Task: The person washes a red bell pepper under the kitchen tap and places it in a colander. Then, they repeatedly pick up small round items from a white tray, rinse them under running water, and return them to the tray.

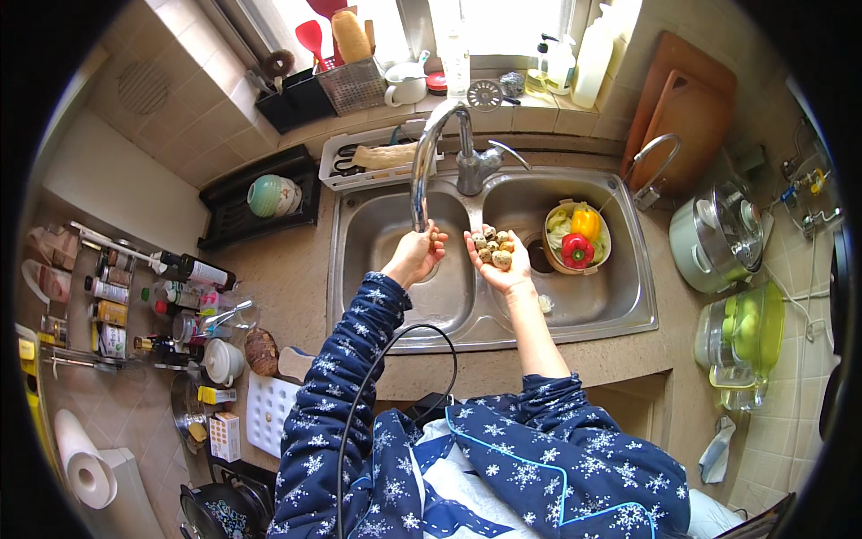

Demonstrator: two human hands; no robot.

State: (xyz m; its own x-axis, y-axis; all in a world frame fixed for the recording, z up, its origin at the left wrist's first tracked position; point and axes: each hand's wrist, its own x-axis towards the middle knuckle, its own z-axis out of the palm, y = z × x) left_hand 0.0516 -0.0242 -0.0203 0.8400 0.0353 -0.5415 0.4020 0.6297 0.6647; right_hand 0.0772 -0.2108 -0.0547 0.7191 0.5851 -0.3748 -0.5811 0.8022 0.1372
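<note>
Several small speckled quail eggs point(495, 247) rest in the upturned palm and fingers of my right hand point(508, 275), over the divider and right basin of the steel double sink point(485, 337). Beneath the curved chrome faucet point(421, 155), my left hand point(416, 255) is at the left basin, its fingers curled around a small speckled egg point(434, 237). A bowl-shaped container point(549, 249) in the right basin holds a yellow bell pepper point(586, 223), a red bell pepper point(577, 251) and leafy greens point(559, 229). A small whitish scrap point(545, 303) lies near my right wrist.
A black dish rack point(303, 202) with bowls stands left of the sink. On the left counter are a white egg tray point(269, 407), a brown taro root point(261, 352) and bottles. To the right stand a lidded pot point(700, 236) and a green plastic container point(757, 337). A black cable point(347, 431) crosses my left sleeve.
</note>
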